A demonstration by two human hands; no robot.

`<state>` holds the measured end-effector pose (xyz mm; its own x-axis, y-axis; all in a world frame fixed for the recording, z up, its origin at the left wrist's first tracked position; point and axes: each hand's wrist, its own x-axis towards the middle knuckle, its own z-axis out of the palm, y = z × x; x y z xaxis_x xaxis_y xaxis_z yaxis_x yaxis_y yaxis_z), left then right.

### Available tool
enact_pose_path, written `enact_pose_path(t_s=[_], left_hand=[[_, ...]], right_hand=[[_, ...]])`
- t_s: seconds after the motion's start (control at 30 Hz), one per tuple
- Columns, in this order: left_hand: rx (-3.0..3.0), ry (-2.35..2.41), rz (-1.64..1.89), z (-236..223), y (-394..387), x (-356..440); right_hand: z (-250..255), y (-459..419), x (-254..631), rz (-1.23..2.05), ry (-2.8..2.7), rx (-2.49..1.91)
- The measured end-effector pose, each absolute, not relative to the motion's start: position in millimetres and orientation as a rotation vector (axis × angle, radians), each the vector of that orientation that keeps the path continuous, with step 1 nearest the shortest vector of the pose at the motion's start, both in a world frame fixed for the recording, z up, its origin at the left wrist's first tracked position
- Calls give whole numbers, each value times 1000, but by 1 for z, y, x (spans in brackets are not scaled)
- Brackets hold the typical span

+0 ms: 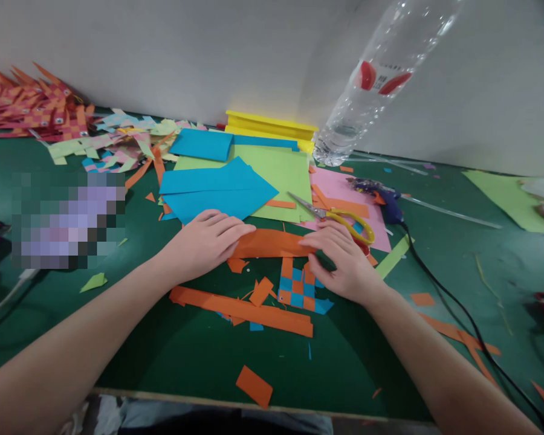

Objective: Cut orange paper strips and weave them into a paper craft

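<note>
A curved orange paper strip lies between my two hands. My left hand is closed on its left end, fingertips on its upper edge. My right hand pinches the right end, with the thumb below it. Just under the strip is a small woven blue-and-orange paper fish, partly beside my right thumb. Yellow-handled scissors rest right behind my right fingers, blades pointing up-left. Nearer to me, a folded orange strip lies among orange scraps. Blue paper sheets lie behind my left hand.
A tilted plastic bottle stands at the back. Right of the scissors lies a blue glue gun with its black cord running forward. Left are a pixelated object with a white cable and a pile of red woven paper pieces.
</note>
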<state>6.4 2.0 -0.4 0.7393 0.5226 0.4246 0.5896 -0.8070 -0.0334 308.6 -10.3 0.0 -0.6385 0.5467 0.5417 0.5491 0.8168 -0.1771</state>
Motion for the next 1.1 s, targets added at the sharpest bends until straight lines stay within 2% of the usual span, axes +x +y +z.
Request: enact_pose_path(t_s=[0.83,1.1], left_hand=[[-2793,-992,-420,-5,3,5],[-2796,-998,-440,-6,3,4]], right_hand=[[1,-5,311,-155,-2375,-775],[-1,-6,310,-65,-2297,-801]])
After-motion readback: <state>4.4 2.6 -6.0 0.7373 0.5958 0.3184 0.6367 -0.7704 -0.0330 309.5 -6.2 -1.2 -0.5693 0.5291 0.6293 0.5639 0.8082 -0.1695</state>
